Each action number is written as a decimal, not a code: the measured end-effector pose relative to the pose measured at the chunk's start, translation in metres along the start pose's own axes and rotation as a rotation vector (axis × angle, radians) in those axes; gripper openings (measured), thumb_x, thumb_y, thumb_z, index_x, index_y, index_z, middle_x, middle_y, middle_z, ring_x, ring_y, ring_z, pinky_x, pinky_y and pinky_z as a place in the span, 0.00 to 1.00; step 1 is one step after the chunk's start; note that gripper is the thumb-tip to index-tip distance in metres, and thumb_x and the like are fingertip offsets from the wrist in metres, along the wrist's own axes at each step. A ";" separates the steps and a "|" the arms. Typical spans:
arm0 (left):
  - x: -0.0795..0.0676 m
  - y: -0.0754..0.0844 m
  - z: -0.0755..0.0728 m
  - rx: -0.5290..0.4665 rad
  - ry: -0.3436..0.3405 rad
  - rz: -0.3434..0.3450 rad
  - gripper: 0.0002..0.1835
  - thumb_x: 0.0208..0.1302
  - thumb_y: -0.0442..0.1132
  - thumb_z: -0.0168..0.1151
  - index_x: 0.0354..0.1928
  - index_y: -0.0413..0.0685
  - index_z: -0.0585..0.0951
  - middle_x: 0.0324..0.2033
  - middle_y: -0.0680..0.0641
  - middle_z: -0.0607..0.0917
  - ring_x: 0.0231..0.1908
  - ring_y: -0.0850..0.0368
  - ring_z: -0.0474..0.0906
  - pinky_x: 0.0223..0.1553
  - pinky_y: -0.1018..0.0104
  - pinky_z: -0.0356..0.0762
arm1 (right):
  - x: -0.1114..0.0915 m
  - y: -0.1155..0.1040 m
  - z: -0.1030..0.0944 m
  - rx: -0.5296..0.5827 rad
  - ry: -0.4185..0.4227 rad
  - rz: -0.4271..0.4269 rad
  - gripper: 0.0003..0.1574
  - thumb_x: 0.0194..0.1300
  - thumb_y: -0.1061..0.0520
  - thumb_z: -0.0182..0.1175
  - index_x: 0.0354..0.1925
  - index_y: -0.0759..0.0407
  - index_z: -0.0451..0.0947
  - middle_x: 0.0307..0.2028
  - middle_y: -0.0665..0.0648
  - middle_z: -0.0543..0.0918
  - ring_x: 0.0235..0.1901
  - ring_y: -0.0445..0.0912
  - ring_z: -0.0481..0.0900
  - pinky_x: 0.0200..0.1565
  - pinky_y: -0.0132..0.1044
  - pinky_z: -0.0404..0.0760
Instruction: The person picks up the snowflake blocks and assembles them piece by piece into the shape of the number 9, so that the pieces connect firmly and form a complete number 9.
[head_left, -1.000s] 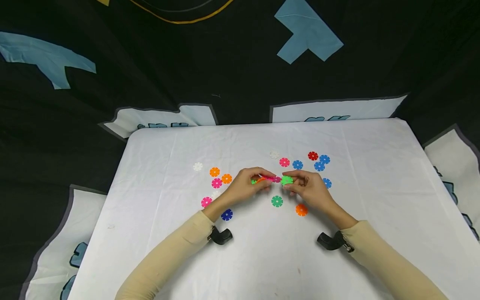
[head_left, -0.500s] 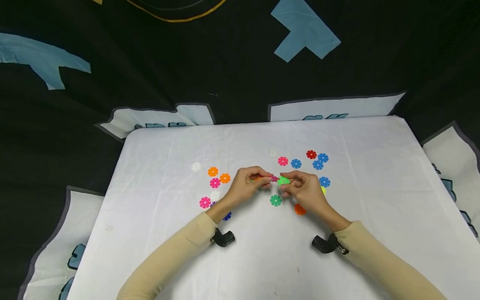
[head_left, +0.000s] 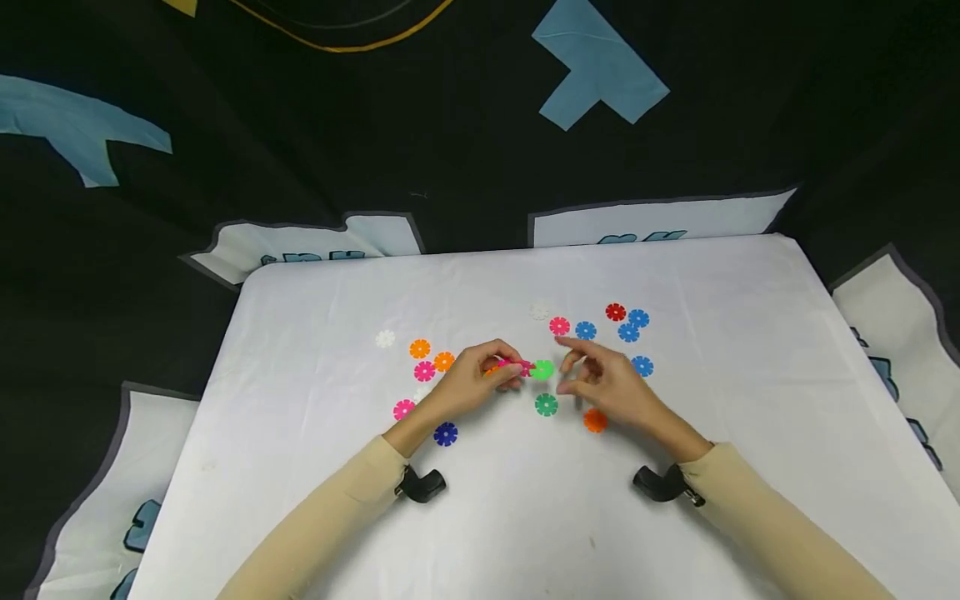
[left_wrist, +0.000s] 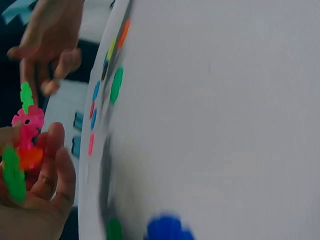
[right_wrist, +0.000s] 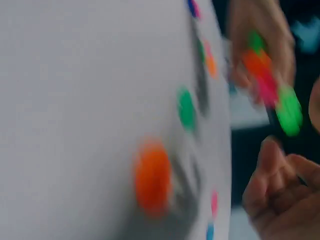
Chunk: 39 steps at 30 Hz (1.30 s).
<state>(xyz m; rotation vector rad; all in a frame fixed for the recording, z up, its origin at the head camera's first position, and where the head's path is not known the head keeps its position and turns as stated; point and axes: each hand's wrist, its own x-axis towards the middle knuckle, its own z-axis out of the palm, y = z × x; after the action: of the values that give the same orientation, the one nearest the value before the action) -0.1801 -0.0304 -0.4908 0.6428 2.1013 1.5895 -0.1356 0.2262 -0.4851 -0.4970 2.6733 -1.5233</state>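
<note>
Over the middle of the table, my left hand (head_left: 476,379) pinches a chain of joined notched plastic discs. In the left wrist view the chain runs from a green disc (left_wrist: 14,175) through an orange disc (left_wrist: 31,157) and pink (left_wrist: 31,119) to a bright green disc (left_wrist: 26,96) at the far end. That bright green disc (head_left: 542,370) sticks out toward my right hand (head_left: 603,379), whose thumb and fingers are parted with nothing between them. A darker green disc (head_left: 546,405) lies on the table just below the gap between the hands.
Loose discs lie on the white table (head_left: 510,517). To the left are orange (head_left: 420,348), pink (head_left: 424,371), white (head_left: 385,338) and dark blue (head_left: 446,434) ones. Behind and beside the right hand lie red (head_left: 616,312), several blue (head_left: 628,332) and orange (head_left: 596,420) ones.
My right hand has let go of the bright green disc, which stays on the end of the chain. The left hand has drawn the chain a little to the left, away from it.
</note>
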 end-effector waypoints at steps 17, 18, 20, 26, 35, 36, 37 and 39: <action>0.010 0.017 0.000 0.162 -0.032 0.037 0.19 0.70 0.36 0.57 0.62 0.51 0.76 0.44 0.53 0.83 0.47 0.60 0.78 0.47 0.68 0.77 | -0.014 0.059 -0.046 -0.503 -0.032 0.094 0.13 0.57 0.60 0.71 0.38 0.64 0.78 0.38 0.59 0.74 0.37 0.51 0.73 0.41 0.45 0.77; 0.010 0.018 0.001 0.168 -0.033 0.038 0.19 0.70 0.36 0.57 0.62 0.52 0.76 0.45 0.53 0.83 0.47 0.60 0.77 0.45 0.68 0.77 | -0.014 0.058 -0.046 -0.503 -0.029 0.089 0.13 0.58 0.59 0.71 0.39 0.64 0.78 0.38 0.59 0.74 0.37 0.50 0.73 0.41 0.45 0.77; 0.010 0.020 0.001 0.168 -0.029 0.043 0.19 0.70 0.35 0.57 0.62 0.49 0.76 0.45 0.52 0.83 0.46 0.59 0.77 0.43 0.69 0.77 | -0.012 0.057 -0.045 -0.511 -0.026 0.069 0.18 0.58 0.57 0.71 0.43 0.64 0.78 0.37 0.59 0.75 0.37 0.50 0.73 0.41 0.44 0.77; 0.009 0.018 0.001 0.131 -0.027 0.034 0.20 0.68 0.35 0.59 0.61 0.47 0.77 0.43 0.50 0.84 0.43 0.57 0.78 0.42 0.71 0.76 | -0.005 0.052 -0.040 -0.553 -0.066 0.036 0.25 0.57 0.54 0.72 0.49 0.63 0.79 0.39 0.58 0.75 0.36 0.49 0.74 0.39 0.44 0.78; 0.008 0.013 0.002 0.123 -0.034 -0.063 0.22 0.61 0.40 0.69 0.58 0.57 0.81 0.51 0.54 0.82 0.50 0.58 0.75 0.48 0.65 0.78 | 0.000 0.046 -0.036 -0.488 -0.074 0.082 0.16 0.60 0.59 0.69 0.40 0.64 0.73 0.35 0.57 0.78 0.33 0.49 0.74 0.37 0.41 0.78; 0.008 0.012 0.002 0.117 -0.038 -0.070 0.21 0.61 0.40 0.69 0.57 0.59 0.82 0.52 0.54 0.82 0.48 0.57 0.76 0.46 0.64 0.79 | 0.000 0.045 -0.036 -0.482 -0.068 0.072 0.15 0.60 0.59 0.69 0.39 0.63 0.73 0.32 0.56 0.78 0.31 0.47 0.73 0.35 0.39 0.77; 0.008 0.012 0.003 0.117 -0.037 -0.077 0.20 0.61 0.40 0.69 0.56 0.60 0.83 0.52 0.54 0.82 0.46 0.56 0.77 0.45 0.63 0.80 | -0.001 0.043 -0.036 -0.475 -0.061 0.052 0.14 0.60 0.59 0.69 0.38 0.62 0.73 0.30 0.54 0.78 0.28 0.46 0.72 0.33 0.37 0.75; 0.008 0.012 0.003 0.115 -0.026 -0.086 0.18 0.61 0.40 0.70 0.54 0.61 0.84 0.51 0.54 0.83 0.41 0.52 0.80 0.41 0.61 0.82 | -0.001 0.039 -0.034 -0.438 -0.049 0.000 0.12 0.61 0.59 0.68 0.37 0.60 0.73 0.25 0.51 0.78 0.24 0.42 0.71 0.28 0.33 0.72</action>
<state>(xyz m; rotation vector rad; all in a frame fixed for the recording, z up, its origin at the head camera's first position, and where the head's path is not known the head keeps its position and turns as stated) -0.1833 -0.0205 -0.4806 0.5983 2.1828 1.4156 -0.1505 0.2731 -0.5003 -0.5358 2.9653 -0.9014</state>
